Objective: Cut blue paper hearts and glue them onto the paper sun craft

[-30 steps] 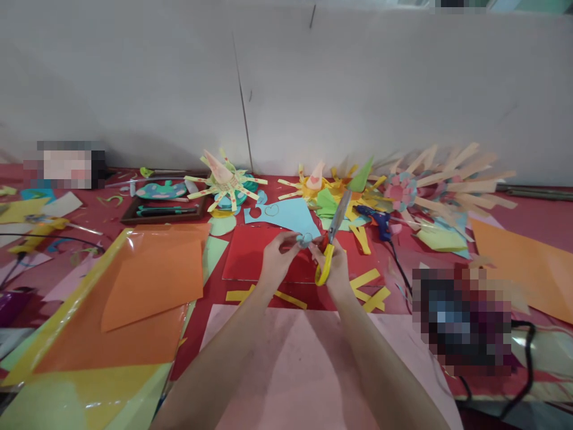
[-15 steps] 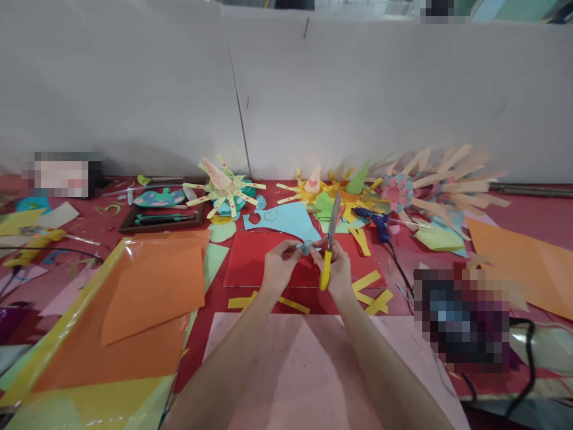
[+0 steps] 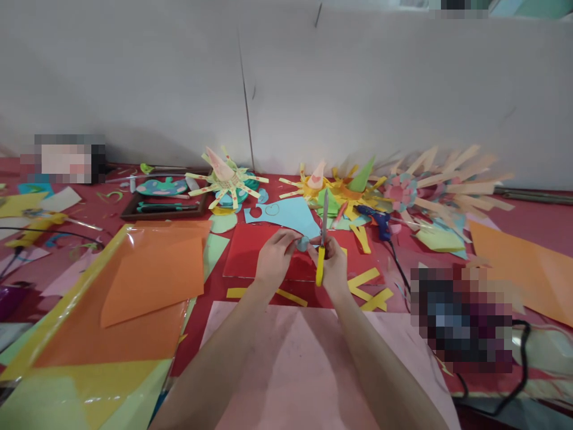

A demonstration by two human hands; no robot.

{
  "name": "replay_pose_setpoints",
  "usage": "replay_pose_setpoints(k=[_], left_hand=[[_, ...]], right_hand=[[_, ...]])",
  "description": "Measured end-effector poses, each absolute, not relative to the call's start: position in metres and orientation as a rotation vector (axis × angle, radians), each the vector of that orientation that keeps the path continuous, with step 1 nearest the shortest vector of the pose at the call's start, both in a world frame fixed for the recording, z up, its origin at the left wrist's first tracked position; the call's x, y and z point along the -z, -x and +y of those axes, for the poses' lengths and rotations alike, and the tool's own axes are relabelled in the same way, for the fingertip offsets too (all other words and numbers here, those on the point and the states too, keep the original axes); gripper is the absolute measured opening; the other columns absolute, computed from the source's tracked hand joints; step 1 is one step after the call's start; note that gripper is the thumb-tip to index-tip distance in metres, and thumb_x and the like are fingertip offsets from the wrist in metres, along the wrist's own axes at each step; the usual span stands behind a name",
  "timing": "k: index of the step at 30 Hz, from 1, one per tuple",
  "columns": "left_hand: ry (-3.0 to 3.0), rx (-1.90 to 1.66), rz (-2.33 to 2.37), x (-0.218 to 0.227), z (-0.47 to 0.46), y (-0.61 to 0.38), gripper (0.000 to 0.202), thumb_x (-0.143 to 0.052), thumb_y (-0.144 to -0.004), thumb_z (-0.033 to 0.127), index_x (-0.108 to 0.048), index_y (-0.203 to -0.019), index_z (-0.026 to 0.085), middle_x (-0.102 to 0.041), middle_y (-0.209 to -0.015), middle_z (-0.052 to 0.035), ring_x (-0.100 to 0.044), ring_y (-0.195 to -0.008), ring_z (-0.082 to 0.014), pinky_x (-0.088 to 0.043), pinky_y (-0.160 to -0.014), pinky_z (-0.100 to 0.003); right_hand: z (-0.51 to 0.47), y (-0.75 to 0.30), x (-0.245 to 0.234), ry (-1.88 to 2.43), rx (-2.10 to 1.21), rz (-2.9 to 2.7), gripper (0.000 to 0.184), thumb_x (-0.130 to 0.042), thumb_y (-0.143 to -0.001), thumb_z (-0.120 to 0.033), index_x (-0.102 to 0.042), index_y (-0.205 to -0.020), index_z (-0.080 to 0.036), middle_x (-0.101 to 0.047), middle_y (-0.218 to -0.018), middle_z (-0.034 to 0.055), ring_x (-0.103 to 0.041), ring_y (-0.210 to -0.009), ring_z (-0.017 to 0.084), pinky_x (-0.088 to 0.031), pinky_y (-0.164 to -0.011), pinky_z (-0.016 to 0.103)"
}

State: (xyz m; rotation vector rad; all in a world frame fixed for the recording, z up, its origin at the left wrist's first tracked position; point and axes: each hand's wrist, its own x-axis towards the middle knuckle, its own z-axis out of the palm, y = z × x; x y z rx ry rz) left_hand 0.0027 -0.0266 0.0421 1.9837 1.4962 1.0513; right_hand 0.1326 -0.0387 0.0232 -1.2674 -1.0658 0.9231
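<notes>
My left hand (image 3: 278, 252) pinches a small light-blue paper piece (image 3: 303, 243) over a red sheet (image 3: 244, 254). The fingertips of my right hand (image 3: 335, 263) meet the same piece from the other side. That hand also carries a pair of scissors (image 3: 320, 266) with yellow handles, its blades pointing up and away from me. Just behind lies a light-blue sheet (image 3: 290, 216) with a round hole cut out and a heart outline drawn on it. Yellow paper strips (image 3: 364, 276) rest beside my right wrist.
Orange sheets (image 3: 154, 275) lie at left, a pink sheet (image 3: 295, 358) in front. A blue glue gun (image 3: 380, 222) with a black cord is at right, a yellow glue gun (image 3: 40, 230) far left. Paper flowers (image 3: 228, 179) and a brown tray (image 3: 163, 210) stand along the grey wall.
The blue piece has turned to show more of its flat side. My left hand has shifted slightly left, and the scissors stand more upright. The view has tilted down a little.
</notes>
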Motion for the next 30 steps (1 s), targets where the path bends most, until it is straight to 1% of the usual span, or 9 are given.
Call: replay_pose_setpoints(k=[5,11,19,23,26,30], left_hand=[[-2.036,-0.959,1.520,-0.038,-0.025,-0.003,0.020,-0.046,-0.087,0.017,-0.064,-0.094,0.022,-0.065,-0.101,-0.0031,-0.062,-0.091,-0.0164,-0.047,-0.080,-0.025],[-2.089,-0.926,1.523,-0.034,-0.023,-0.003,0.016,-0.049,-0.087,0.021,-0.063,-0.094,0.022,-0.065,-0.099,-0.0022,-0.063,-0.087,-0.0157,-0.048,-0.077,-0.026],[-2.226,-0.847,1.566,-0.030,-0.023,-0.005,0.017,-0.049,-0.086,0.018,-0.062,-0.097,0.021,-0.065,-0.101,-0.0036,-0.062,-0.092,-0.0173,-0.047,-0.082,-0.028],[-2.161,-0.895,1.613,-0.029,-0.024,-0.006,0.015,-0.053,-0.083,0.020,-0.063,-0.094,0.020,-0.065,-0.098,-0.0040,-0.062,-0.090,-0.0182,-0.048,-0.080,-0.029],[-2.078,-0.972,1.616,-0.029,-0.024,-0.007,0.013,-0.055,-0.081,0.020,-0.063,-0.091,0.020,-0.065,-0.095,-0.0034,-0.062,-0.087,-0.0173,-0.048,-0.076,-0.027],[-1.980,-1.005,1.670,-0.031,-0.026,-0.010,0.009,-0.055,-0.079,0.021,-0.063,-0.084,0.020,-0.065,-0.091,-0.0038,-0.063,-0.082,-0.0177,-0.048,-0.072,-0.027]], right_hand=[[-0.038,-0.133,-0.022,1.297,-0.892,-1.047,0.024,-0.066,-0.068,-0.037,-0.052,-0.078,-0.019,-0.064,-0.079,0.0024,-0.059,-0.072,0.015,-0.045,-0.066,0.027],[-0.036,-0.133,-0.023,1.291,-0.890,-1.045,0.027,-0.065,-0.067,-0.040,-0.050,-0.076,-0.019,-0.064,-0.078,0.0022,-0.059,-0.070,0.015,-0.045,-0.065,0.027],[-0.033,-0.136,-0.022,1.343,-0.938,-1.023,0.027,-0.066,-0.064,-0.039,-0.052,-0.076,-0.019,-0.063,-0.078,0.0026,-0.061,-0.077,0.018,-0.045,-0.068,0.030],[-0.033,-0.133,-0.020,1.322,-0.942,-1.030,0.028,-0.065,-0.065,-0.041,-0.051,-0.077,-0.019,-0.062,-0.077,0.0017,-0.060,-0.075,0.016,-0.045,-0.069,0.029],[-0.034,-0.130,-0.020,1.294,-0.947,-1.033,0.030,-0.065,-0.065,-0.042,-0.049,-0.076,-0.020,-0.062,-0.078,0.0019,-0.059,-0.076,0.016,-0.045,-0.069,0.029],[-0.034,-0.129,-0.020,1.300,-0.967,-1.045,0.028,-0.064,-0.066,-0.041,-0.049,-0.076,-0.020,-0.061,-0.076,0.0011,-0.058,-0.074,0.016,-0.044,-0.068,0.029]])
